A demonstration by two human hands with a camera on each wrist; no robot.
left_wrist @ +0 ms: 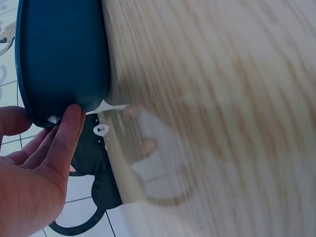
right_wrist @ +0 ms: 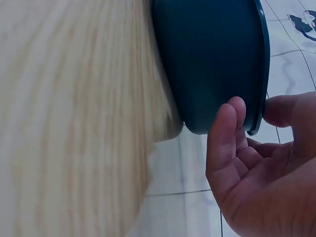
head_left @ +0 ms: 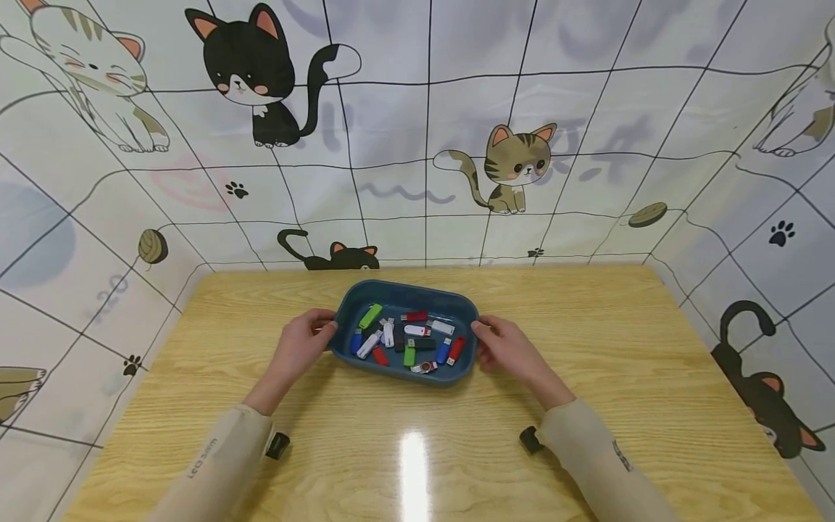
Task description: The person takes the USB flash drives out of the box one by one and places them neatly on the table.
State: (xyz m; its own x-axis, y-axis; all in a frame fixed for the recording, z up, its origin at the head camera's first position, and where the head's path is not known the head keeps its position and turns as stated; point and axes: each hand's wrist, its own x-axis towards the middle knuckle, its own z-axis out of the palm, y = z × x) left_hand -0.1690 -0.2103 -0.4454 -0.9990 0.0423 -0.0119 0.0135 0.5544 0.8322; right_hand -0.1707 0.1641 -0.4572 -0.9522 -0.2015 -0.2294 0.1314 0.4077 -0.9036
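Note:
A dark blue plastic tray (head_left: 391, 371) with rounded corners holds several USB flash drives (head_left: 421, 344) in green, red, white, blue and black, lying in a loose jumble. At its left end, my left hand (head_left: 304, 339) grips the rim between thumb and fingers. My right hand (head_left: 512, 352) holds the opposite end. In the left wrist view the fingers (left_wrist: 64, 140) lie against the tray's outer wall (left_wrist: 64, 59). The right wrist view has the thumb (right_wrist: 280, 110) at the rim and the fingers against the outside wall (right_wrist: 212, 64). Whether the tray's base touches the table cannot be told.
The tray is near the back of a light wooden table (head_left: 587, 348). A white cloth backdrop (head_left: 391, 130) printed with cats and grid lines rises behind it and along both sides. Small black devices (head_left: 277, 446) sit at the two wrists.

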